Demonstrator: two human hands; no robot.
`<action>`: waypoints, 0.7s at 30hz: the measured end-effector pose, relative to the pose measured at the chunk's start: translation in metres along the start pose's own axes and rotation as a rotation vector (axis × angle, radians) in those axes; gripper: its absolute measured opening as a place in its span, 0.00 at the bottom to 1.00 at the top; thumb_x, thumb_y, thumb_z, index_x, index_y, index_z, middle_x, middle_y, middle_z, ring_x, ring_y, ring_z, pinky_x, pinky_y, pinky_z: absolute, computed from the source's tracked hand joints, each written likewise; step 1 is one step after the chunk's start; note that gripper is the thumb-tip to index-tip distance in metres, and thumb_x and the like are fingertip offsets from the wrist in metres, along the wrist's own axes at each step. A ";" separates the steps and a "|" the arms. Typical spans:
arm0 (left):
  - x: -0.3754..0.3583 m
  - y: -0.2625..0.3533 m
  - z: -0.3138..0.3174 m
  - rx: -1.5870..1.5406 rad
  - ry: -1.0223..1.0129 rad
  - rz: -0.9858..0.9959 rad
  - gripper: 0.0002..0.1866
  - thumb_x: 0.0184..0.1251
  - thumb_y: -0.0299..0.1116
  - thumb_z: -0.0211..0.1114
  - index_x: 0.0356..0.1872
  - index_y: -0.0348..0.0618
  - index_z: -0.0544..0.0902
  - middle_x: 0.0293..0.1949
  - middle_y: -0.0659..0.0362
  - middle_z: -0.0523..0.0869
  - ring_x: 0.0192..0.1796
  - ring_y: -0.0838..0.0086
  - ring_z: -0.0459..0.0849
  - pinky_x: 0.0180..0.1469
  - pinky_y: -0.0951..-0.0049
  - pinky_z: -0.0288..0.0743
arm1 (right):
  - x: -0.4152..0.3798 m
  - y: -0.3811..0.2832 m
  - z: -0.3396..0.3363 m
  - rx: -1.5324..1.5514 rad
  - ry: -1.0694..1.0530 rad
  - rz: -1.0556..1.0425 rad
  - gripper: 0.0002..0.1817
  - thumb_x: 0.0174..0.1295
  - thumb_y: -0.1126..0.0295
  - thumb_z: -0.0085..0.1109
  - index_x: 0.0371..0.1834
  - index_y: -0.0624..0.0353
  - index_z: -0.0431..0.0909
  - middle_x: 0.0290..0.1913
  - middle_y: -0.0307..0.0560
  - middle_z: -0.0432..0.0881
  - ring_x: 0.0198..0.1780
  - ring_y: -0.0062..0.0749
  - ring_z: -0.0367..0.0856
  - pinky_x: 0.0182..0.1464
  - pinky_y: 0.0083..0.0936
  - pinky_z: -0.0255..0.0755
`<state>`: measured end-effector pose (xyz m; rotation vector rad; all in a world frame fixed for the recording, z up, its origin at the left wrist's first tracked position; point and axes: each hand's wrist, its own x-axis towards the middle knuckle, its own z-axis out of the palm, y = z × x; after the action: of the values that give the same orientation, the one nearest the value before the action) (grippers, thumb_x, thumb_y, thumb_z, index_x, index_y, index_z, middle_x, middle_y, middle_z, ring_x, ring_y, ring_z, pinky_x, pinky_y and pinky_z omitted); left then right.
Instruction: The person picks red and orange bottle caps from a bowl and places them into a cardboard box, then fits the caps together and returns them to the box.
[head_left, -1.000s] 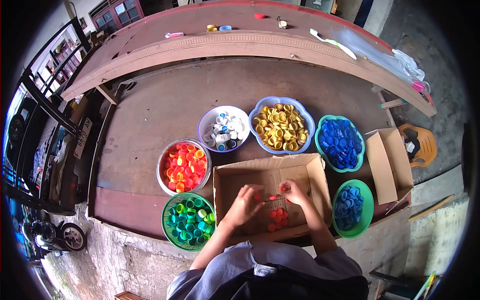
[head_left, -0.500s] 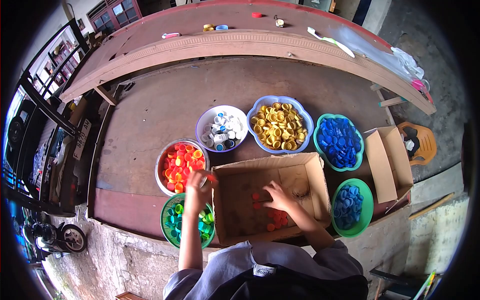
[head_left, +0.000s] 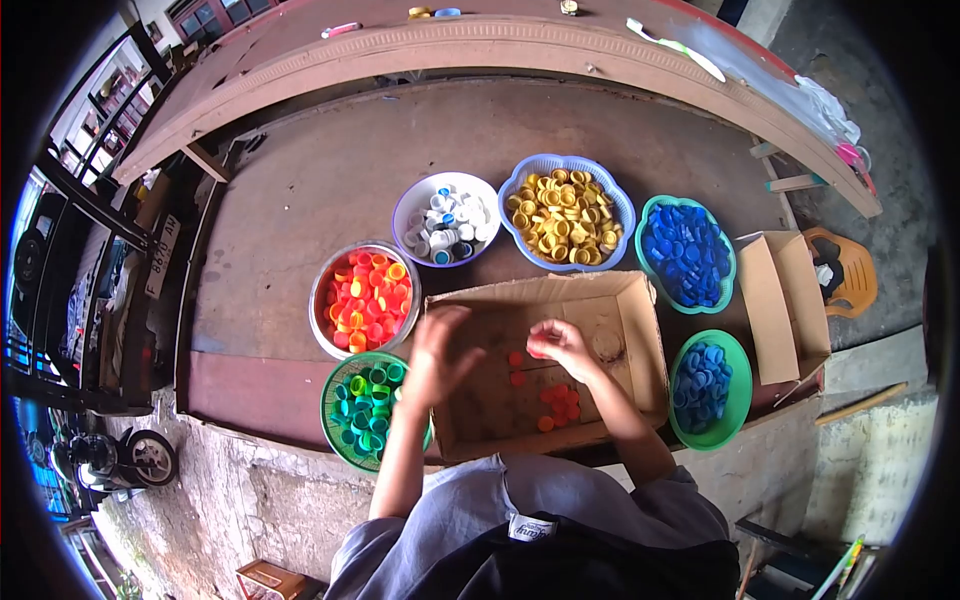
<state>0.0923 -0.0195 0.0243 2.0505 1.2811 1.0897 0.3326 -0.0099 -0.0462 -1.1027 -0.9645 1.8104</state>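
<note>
My left hand (head_left: 438,355) is over the left side of the cardboard box (head_left: 478,435), its fingers apart and slightly blurred, with nothing visible in them. Above the middle of the box, my right hand (head_left: 563,346) pinches a red bottle cap (head_left: 538,347). A cluster of red caps (head_left: 560,405) lies on the box floor below it, and two loose red caps (head_left: 516,368) lie just left of that hand. Left of the box stand a metal bowl (head_left: 318,325) of red and orange caps and a green basket (head_left: 327,425) of green caps.
Behind the box are a white bowl (head_left: 400,205) of white caps and a lilac basket (head_left: 512,180) of yellow caps. At right stand a teal basket (head_left: 645,225) of dark blue caps, a green bowl (head_left: 742,400) of blue caps and another cardboard box (head_left: 785,300). A raised shelf (head_left: 430,52) crosses the back.
My left hand has moved from beside the metal bowl to over the box, and its red cap is gone. My right hand has closed on a red cap. The view has shifted slightly.
</note>
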 end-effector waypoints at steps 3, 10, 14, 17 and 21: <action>-0.006 0.027 0.032 -0.144 -0.110 0.080 0.24 0.46 0.28 0.70 0.48 0.39 0.74 0.48 0.51 0.74 0.52 0.58 0.73 0.55 0.64 0.69 | -0.009 -0.016 0.032 0.062 -0.016 -0.079 0.11 0.52 0.79 0.62 0.38 0.61 0.73 0.36 0.41 0.79 0.39 0.22 0.79 0.41 0.19 0.76; -0.015 0.023 0.035 -0.238 -0.088 -0.011 0.15 0.49 0.25 0.67 0.41 0.37 0.78 0.45 0.52 0.75 0.50 0.61 0.75 0.52 0.67 0.72 | -0.026 -0.022 0.046 0.133 -0.143 -0.010 0.18 0.61 0.72 0.54 0.54 0.66 0.69 0.48 0.46 0.76 0.47 0.24 0.77 0.47 0.20 0.74; -0.019 0.015 0.032 -0.399 -0.102 -0.051 0.12 0.55 0.25 0.64 0.42 0.36 0.77 0.46 0.52 0.75 0.52 0.65 0.75 0.53 0.68 0.71 | -0.033 -0.023 0.049 0.083 -0.151 -0.042 0.21 0.61 0.74 0.52 0.58 0.67 0.65 0.52 0.49 0.74 0.50 0.26 0.75 0.53 0.22 0.72; -0.021 0.016 0.032 -0.483 -0.155 -0.109 0.14 0.57 0.25 0.63 0.44 0.36 0.76 0.48 0.52 0.74 0.52 0.66 0.75 0.54 0.69 0.71 | -0.031 -0.006 0.046 -0.008 -0.160 -0.260 0.20 0.60 0.77 0.53 0.57 0.65 0.67 0.49 0.45 0.76 0.49 0.23 0.75 0.50 0.19 0.72; -0.018 0.031 0.024 -0.333 -0.149 -0.063 0.15 0.53 0.26 0.66 0.43 0.36 0.77 0.45 0.52 0.77 0.49 0.64 0.77 0.50 0.69 0.73 | -0.035 -0.004 0.048 0.009 -0.100 -0.257 0.14 0.61 0.76 0.53 0.51 0.65 0.70 0.44 0.42 0.76 0.47 0.22 0.75 0.49 0.20 0.73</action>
<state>0.1238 -0.0489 0.0267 1.7933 1.0075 1.0236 0.3000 -0.0489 -0.0153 -0.8460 -1.1021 1.6693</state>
